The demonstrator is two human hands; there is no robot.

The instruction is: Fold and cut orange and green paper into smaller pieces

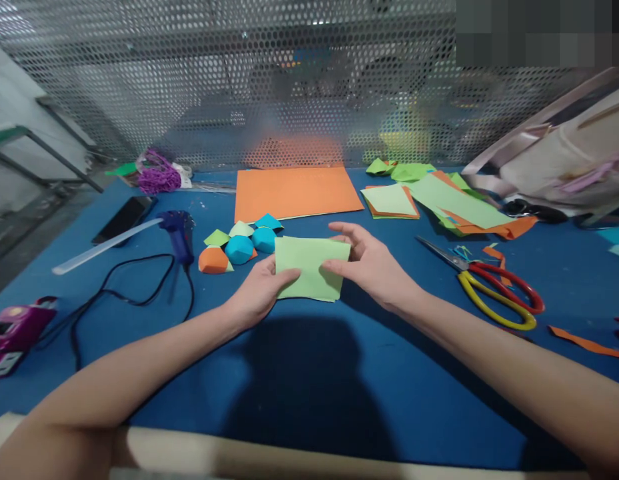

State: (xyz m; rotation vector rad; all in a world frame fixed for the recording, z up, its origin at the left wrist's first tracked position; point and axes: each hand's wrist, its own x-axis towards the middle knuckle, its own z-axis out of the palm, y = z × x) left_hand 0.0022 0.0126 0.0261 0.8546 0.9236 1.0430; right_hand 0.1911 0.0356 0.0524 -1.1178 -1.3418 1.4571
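A small light green sheet of paper (pixel 313 267), apparently with another sheet behind it, is held up over the middle of the blue table. My left hand (pixel 256 287) grips its left edge, thumb in front and fingers behind. At the right edge my right hand (pixel 372 263) has its thumb on the front of the paper and its fingers partly curled around the back. Just beyond my left hand sit several small folded paper shapes (pixel 239 249) in orange, blue and green.
A blue glue gun (pixel 178 237) with a clear stick and a phone (pixel 124 220) lie left. Orange sheets (pixel 296 192) lie at the back. Stacked paper squares (pixel 389 200), green and orange scraps (pixel 459 203), and red-and-yellow-handled scissors (pixel 489 283) are right. A perforated metal panel (pixel 229 87) stands behind.
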